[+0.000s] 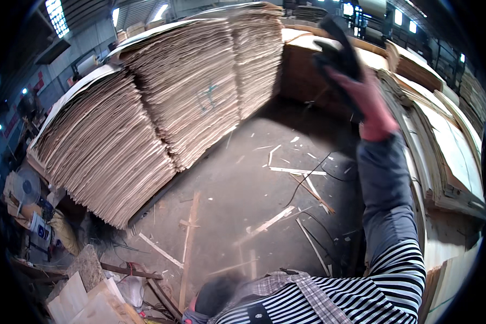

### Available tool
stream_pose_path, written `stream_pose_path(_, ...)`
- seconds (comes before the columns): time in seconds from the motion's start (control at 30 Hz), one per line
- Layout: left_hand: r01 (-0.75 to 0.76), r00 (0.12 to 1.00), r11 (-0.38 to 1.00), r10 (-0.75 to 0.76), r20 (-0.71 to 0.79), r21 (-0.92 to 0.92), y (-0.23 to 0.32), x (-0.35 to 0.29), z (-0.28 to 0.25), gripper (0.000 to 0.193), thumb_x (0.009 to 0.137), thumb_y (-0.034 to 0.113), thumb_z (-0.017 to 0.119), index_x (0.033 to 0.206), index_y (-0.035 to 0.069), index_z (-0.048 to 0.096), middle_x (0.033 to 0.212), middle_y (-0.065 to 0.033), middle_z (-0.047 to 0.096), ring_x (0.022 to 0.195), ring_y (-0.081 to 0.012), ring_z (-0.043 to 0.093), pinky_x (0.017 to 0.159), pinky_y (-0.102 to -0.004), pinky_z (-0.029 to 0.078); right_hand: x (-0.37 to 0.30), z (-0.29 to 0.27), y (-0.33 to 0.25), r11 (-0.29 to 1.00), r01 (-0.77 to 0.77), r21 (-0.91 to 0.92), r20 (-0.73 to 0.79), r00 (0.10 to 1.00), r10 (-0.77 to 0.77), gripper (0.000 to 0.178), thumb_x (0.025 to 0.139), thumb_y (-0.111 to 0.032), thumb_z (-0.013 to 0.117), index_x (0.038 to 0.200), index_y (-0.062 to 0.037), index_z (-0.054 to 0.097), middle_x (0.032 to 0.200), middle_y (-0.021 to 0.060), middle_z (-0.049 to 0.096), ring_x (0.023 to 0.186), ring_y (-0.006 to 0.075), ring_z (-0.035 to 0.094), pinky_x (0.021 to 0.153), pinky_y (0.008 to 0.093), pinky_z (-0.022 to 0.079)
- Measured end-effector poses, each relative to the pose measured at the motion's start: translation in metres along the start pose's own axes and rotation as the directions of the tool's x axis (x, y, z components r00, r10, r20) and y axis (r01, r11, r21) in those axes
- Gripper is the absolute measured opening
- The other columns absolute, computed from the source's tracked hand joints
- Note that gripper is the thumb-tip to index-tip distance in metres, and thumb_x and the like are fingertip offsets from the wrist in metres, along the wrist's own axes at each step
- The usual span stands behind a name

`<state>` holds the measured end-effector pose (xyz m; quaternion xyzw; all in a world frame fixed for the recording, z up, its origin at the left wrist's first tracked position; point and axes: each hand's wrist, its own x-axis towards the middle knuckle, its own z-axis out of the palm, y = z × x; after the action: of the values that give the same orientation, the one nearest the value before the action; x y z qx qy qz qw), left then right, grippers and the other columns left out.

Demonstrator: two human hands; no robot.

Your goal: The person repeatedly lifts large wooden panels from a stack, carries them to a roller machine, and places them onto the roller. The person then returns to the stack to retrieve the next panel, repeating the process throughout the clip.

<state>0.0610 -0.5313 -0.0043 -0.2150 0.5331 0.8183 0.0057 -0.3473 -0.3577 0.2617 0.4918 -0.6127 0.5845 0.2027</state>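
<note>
My right hand is raised at the upper right, in a pink glove with dark palm and fingers. Its fingers are stretched and spread, with nothing in them, above the far end of the floor gap. Behind it, a stack with a pale top stands nearest to the fingers. Low at the bottom edge, close to my striped shirt, my left hand shows as a dark, motion-smeared glove. Its fingers cannot be made out, nor whether it holds anything.
Tall stacks of thin wood veneer sheets line the left; more sheets lie stacked along the right. Wood strips and a thin dark cord litter the concrete floor. A fan and scrap boards are at left.
</note>
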Motion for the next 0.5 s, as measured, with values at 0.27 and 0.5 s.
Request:
stream_pose_path(0.27,-0.154,0.945,0.918,0.028,-0.327,-0.366,0.057,0.034,-0.141,0.041,0.084,0.028,0.045,0.113,0.0,0.043,0.102,-0.016,0.054,0.091,-0.0249,0.055,0.084,-0.0377,0.043,0.018,0.099,-0.076,0.926,0.267,0.266,0.031,0.958,-0.285,0.063,0.069,-0.013,0.064,0.122,-0.0111,0.029,0.118,0.0139,0.039,0.098,0.0256,0.049,0.081,0.0298,0.04)
stream_pose_path(0.5,-0.323,0.856,0.897,0.14,-0.498,-0.303,0.084,0.012,-0.179,0.043,0.087,0.027,0.042,0.118,-0.002,0.038,0.11,-0.0183,0.049,0.098,-0.0294,0.051,0.088,-0.0409,0.04,0.051,0.201,-0.008,0.872,0.204,0.444,0.099,0.957,-0.274,0.059,0.068,-0.012,0.063,0.116,-0.0113,0.029,0.113,0.0126,0.039,0.093,0.0241,0.048,0.077,0.0293,0.039)
